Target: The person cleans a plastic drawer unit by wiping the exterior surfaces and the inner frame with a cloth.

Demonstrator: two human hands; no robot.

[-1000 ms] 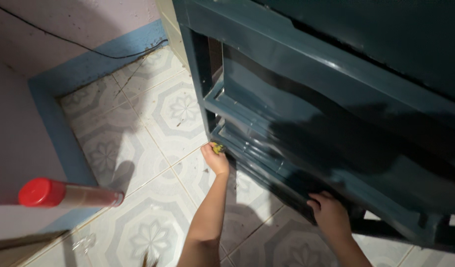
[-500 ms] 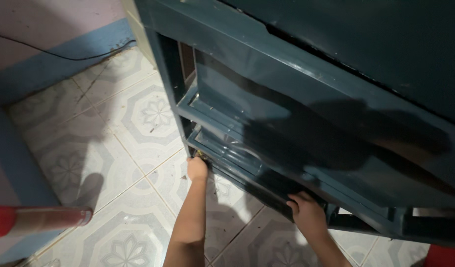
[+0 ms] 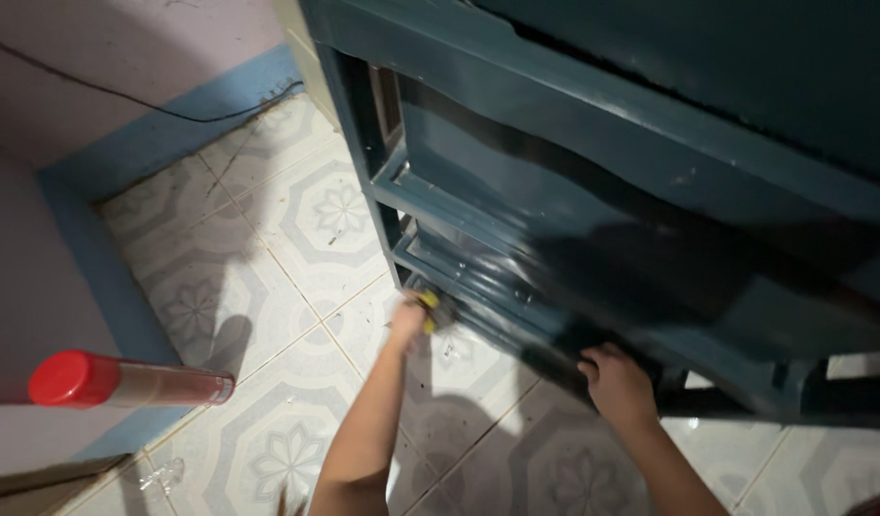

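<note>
Closest to us, low on the side away from the cabinet, there's a red-capped can (image 3: 124,380) lying sideways across the view, its tube-shaped body pale and a bit blurry. It's well apart from both hands.

Then our two forearms come up from the bottom edge toward the dark teal cabinet (image 3: 593,191). Our right hand (image 3: 617,382) is curled over the cabinet's bottom front edge, fingers (image 3: 593,355) hooked up under the lip where it goes dark, so we can't see the fingertips themselves. It's clearly gripping that edge, not spread flat.

Our left hand (image 3: 408,322) is further along at the cabinet's lower corner, closed around a small yellow sponge (image 3: 428,301). It's motion-blurred, so we can't tell exactly how the fingers wrap it, but the yellow bit pokes out at the top of the hand and sits right against the ribbed bottom rail of the cabinet, at the corner nearest the open floor.

The cabinet itself is glossy, with stepped ledges running across the front and an open dark gap down its corner post. Our shadow falls across the middle of it.

Beyond the cabinet's corner, the tiled floor (image 3: 258,258) spreads out, pale with grey flower-and-octagon patterns, a few dark specks near the left hand. Past that, a blue skirting band (image 3: 172,134) runs along the foot of the pinkish wall (image 3: 124,48), with a thin black cable (image 3: 96,91) trailing across the wall down toward the cabinet.
</note>
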